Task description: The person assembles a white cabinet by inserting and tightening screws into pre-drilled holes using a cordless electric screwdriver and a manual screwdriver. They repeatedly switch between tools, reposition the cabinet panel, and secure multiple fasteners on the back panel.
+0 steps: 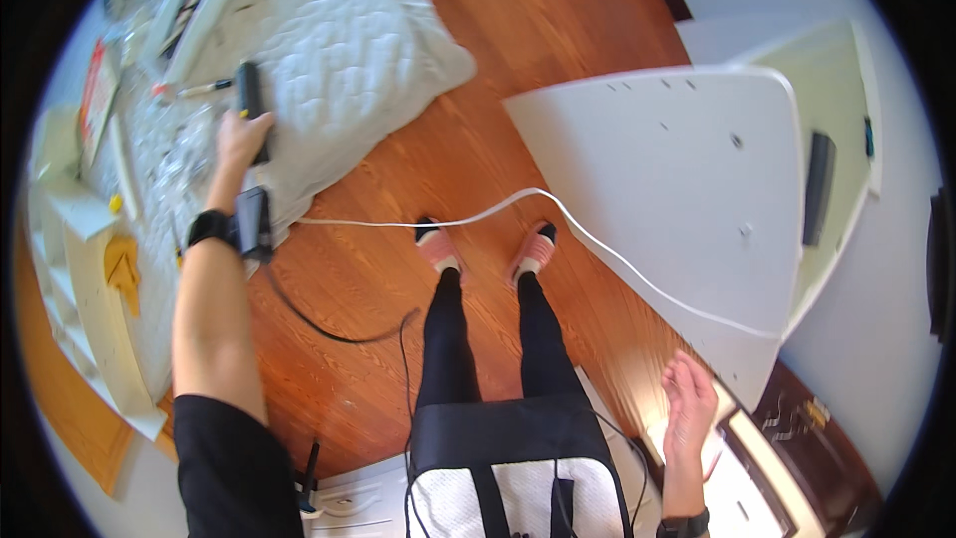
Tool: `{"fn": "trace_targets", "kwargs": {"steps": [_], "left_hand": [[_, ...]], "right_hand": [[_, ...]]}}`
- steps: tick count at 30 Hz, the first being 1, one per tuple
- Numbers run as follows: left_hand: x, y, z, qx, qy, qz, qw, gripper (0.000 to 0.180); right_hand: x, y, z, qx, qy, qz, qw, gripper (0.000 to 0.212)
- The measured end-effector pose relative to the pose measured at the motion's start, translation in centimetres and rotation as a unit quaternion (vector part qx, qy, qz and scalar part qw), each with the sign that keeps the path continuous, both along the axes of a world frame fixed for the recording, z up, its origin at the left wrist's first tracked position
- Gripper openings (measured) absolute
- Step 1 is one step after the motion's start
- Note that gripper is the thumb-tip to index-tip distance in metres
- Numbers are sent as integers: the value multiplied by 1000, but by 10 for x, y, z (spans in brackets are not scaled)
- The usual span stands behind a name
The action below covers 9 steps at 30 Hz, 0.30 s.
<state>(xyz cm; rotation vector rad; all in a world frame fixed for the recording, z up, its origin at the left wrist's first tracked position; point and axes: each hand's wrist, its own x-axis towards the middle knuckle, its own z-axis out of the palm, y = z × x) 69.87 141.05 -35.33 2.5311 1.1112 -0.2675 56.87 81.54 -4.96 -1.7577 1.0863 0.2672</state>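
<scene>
My left hand (pixel 240 137) reaches out over a pale quilted mattress (pixel 339 60) at the far left. Its fingers close on a long dark tool (pixel 250 90) whose exact kind I cannot make out; a bit of yellow shows by the fingers. Left of it lies a slim screwdriver-like tool (pixel 207 89) with a dark end. A dark box (pixel 255 223) with a black cable sits beside the black band on my left wrist. At the lower right my right hand (pixel 687 403) hangs free, fingers loosely bent and apart, holding nothing visible, below a large white panel (pixel 687 189).
A white cable (pixel 518 197) runs across the wooden floor (pixel 339 289) past my feet to the panel. Behind the panel stands a white cabinet-like piece (pixel 841 130). White parts (pixel 204 15) and clear plastic wrapping (pixel 189 139) lie on the mattress. An orange-yellow cloth (pixel 121 269) hangs at left.
</scene>
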Motion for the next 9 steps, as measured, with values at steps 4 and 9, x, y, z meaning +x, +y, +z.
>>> {"fn": "trace_targets", "kwargs": {"steps": [4, 9], "left_hand": [[-22, -76, 60, -258, -163, 56, 951, 21], [-95, -181, 169, -419, -211, -82, 879, 36]], "right_hand": [[-2, -9, -14, 87, -19, -99, 991, 26], [-9, -2, 9, 316, -83, -112, 939, 22]]}}
